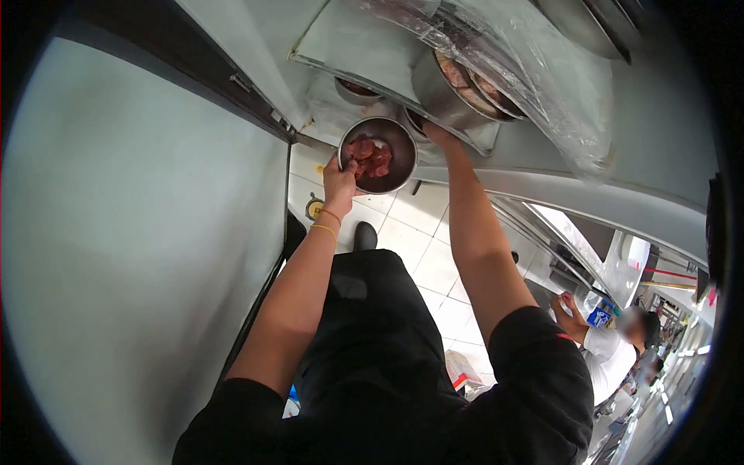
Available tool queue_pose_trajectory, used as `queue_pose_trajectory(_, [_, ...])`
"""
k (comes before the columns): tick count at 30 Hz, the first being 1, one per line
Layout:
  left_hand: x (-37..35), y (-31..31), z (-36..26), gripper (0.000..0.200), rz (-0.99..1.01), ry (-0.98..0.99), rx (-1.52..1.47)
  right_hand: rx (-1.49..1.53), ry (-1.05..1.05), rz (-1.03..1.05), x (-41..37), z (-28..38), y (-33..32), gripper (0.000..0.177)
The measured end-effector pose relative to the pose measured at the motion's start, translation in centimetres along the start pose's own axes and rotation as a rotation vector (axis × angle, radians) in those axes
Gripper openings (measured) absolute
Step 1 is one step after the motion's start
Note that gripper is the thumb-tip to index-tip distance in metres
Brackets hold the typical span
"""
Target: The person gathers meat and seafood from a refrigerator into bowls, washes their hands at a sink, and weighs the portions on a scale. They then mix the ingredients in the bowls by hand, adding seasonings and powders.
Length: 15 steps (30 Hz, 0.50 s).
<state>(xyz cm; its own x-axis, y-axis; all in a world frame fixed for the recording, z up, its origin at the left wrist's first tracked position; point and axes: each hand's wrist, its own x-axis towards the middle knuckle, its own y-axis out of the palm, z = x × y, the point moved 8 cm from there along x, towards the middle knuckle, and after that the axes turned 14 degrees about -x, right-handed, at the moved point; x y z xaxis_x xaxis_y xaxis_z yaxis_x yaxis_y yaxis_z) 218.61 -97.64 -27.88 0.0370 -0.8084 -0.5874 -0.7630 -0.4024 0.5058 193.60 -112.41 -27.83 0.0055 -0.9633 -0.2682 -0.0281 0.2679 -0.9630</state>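
My left hand (339, 184) grips the rim of a round metal bowl (409, 164), with the thumb over the inside edge. Several pieces of raw red meat (370, 157) lie in it. My right hand (439, 135) reaches under the upper shelf, beside another metal bowl (411, 118). Its fingers are hidden by that bowl and the shelf edge, so I cannot see whether they hold it. A further metal bowl (358, 91) with dark contents sits on the lower level, left of my right hand.
On the upper shelf (341, 39) stand a large metal pot (434, 89) of pale meat and plastic-wrapped items (535, 70). A big open door (147, 232) rises at left. White tiled floor (415, 209) lies below. At right, a person in a white top (608, 360) stands by a counter.
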Motion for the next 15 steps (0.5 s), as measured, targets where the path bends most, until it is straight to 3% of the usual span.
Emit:
queue_pose_trajectory(4, [0.2, -0.1, 0.2, 0.028, 0.001, -0.013, -0.006, -0.176, -0.033, 0.086, -1.6, 0.4, -0.4, 0.053])
queue_pose_trajectory(7, [0.5, 0.2, 0.3, 0.028, -0.006, -0.039, -0.018, 0.045, 0.016, -0.099, -1.2, -0.7, -0.1, 0.053])
queue_pose_trajectory(9, [0.5, 0.1, 0.2, 0.03, -0.031, -0.028, 0.012, 0.098, -0.212, -0.183, 0.8, -1.2, 2.9, 0.041])
queue_pose_trajectory(10, [0.5, 0.3, 0.1, 0.03, -0.032, -0.026, 0.008, 0.096, -0.215, -0.184, -0.4, 0.0, 0.6, 0.041])
queue_pose_trajectory(12, [0.3, 0.5, -0.1, 0.03, -0.029, -0.039, 0.033, 0.493, -0.174, 0.0, -3.0, 1.5, -2.2, 0.03])
queue_pose_trajectory(15, [0.1, 1.4, -0.4, 0.035, -0.006, -0.042, -0.002, 0.691, -0.239, -0.026, -3.9, 1.4, -0.8, 0.026])
